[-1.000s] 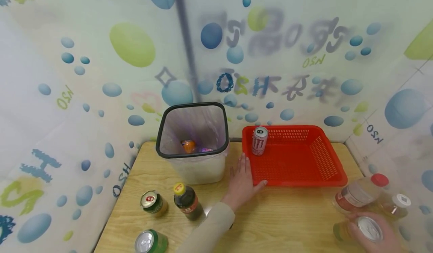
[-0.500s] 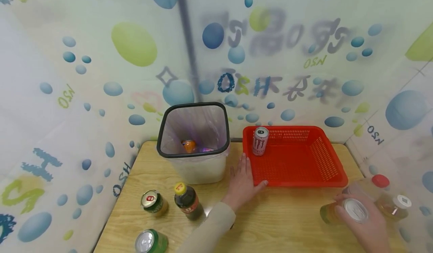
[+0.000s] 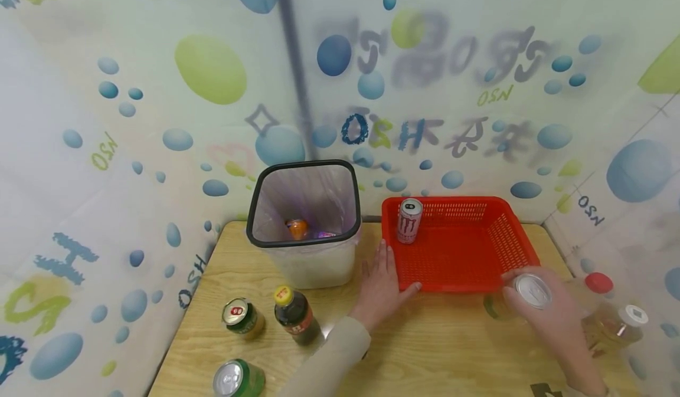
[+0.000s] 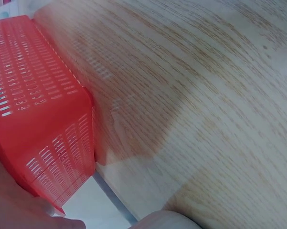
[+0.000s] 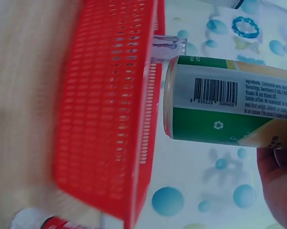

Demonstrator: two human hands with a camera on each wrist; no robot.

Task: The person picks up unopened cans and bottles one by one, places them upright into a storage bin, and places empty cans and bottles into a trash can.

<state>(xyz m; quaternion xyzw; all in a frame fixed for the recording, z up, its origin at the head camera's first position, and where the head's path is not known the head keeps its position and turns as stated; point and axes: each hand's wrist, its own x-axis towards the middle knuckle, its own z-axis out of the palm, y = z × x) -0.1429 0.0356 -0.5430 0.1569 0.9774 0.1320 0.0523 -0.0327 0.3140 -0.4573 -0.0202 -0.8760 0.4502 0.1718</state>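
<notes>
In the head view my left hand lies with straight fingers against the near left corner of a red plastic basket. The left wrist view shows part of that hand beside the basket's perforated wall. My right hand grips a drink can, its silver top facing up, at the basket's near right corner. Green, silver and gold printing with a barcode covers the can in the right wrist view, raised above the basket's rim. A pink and white can stands inside the basket at the left.
A lined bin with an orange can inside stands left of the basket. Toward the front left are a yellow-capped cola bottle and two green cans. At right, a red-capped bottle and a white-capped bottle stand partly behind my right hand.
My right hand has carried the can leftward and away from the person, from beside the bottles to the basket's near right corner. My left hand has stayed in place.
</notes>
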